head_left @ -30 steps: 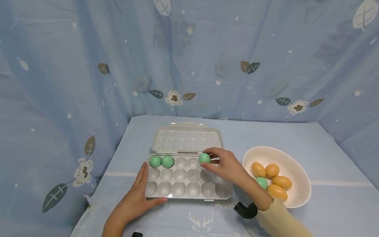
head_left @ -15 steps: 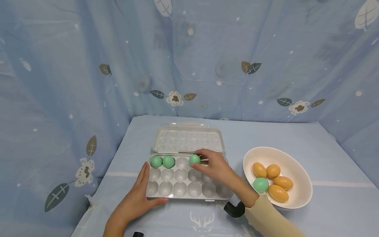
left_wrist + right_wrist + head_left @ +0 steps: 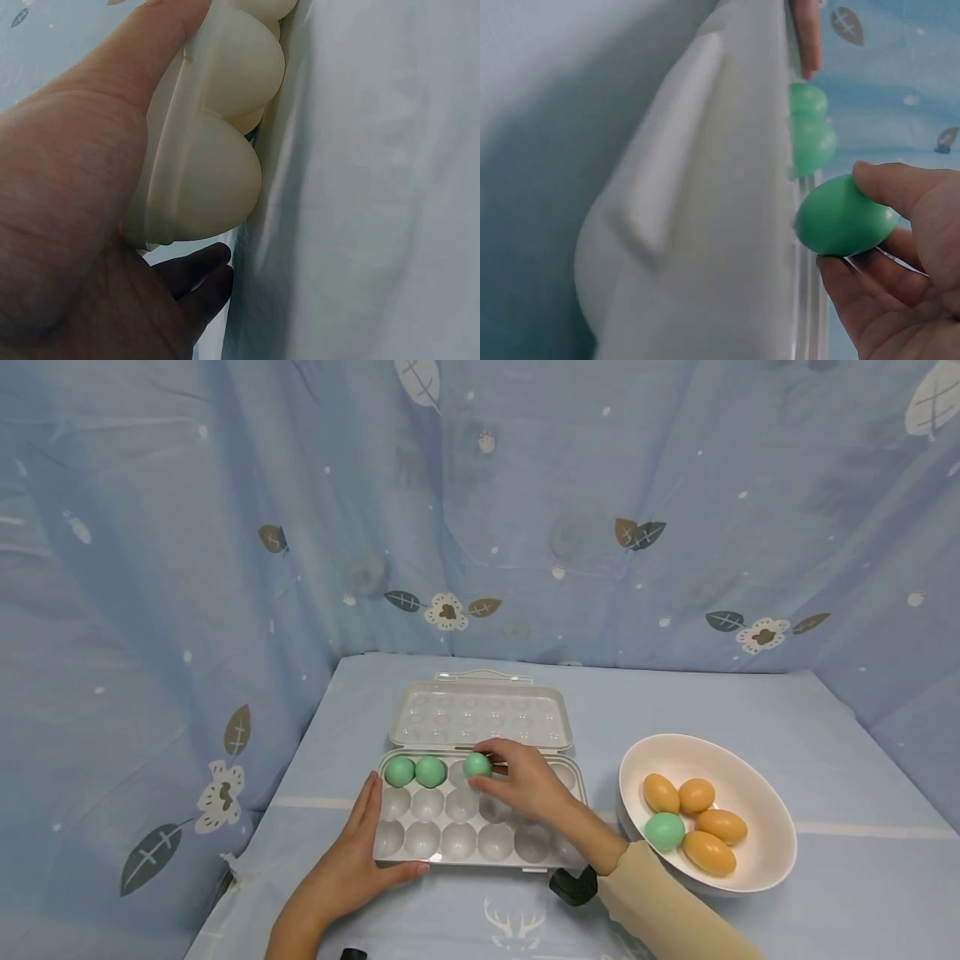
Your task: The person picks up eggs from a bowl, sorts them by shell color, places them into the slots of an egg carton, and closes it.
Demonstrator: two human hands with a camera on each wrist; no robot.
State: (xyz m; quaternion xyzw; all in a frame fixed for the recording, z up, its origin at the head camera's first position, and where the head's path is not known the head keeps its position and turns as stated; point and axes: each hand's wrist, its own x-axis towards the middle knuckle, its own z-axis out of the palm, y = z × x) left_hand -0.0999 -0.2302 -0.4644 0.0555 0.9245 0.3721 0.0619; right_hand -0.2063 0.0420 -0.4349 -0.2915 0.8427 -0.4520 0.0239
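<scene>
Left hand (image 3: 356, 852), lower left of centre in the head view: spread wide in an L, fingers straight along the tray's left side, thumb stretched along its front edge; it touches the tray (image 3: 442, 822) without curling round it. Left wrist view has the thumb over the rim, with rounded cup undersides beside it. Right hand (image 3: 528, 785), centre of the frame: partly closed, thumb on one side and fingertips on the other, pinching a green egg (image 3: 476, 766). That egg is at the tray's back row, around the third and fourth cups; can't tell if it touches a cup. Right wrist view shows the egg lying sideways in the pinch, with part of its shell exposed between thumb and fingers. Tray sits centre frame, three rows of six cups; two more green eggs, a far-left one (image 3: 400, 772) and its neighbour (image 3: 431, 772), fill the first two cups of the back row, side by side. Lid (image 3: 480, 714) is folded back behind the tray, dimpled inner face up. White bowl (image 3: 768, 835), right of centre: four orange eggs (image 3: 722, 826) plus one green egg, the bowl's own (image 3: 664, 832), bunched toward its left side. Pale yellow sleeve (image 3: 667, 902) on the right arm, lower right.
</scene>
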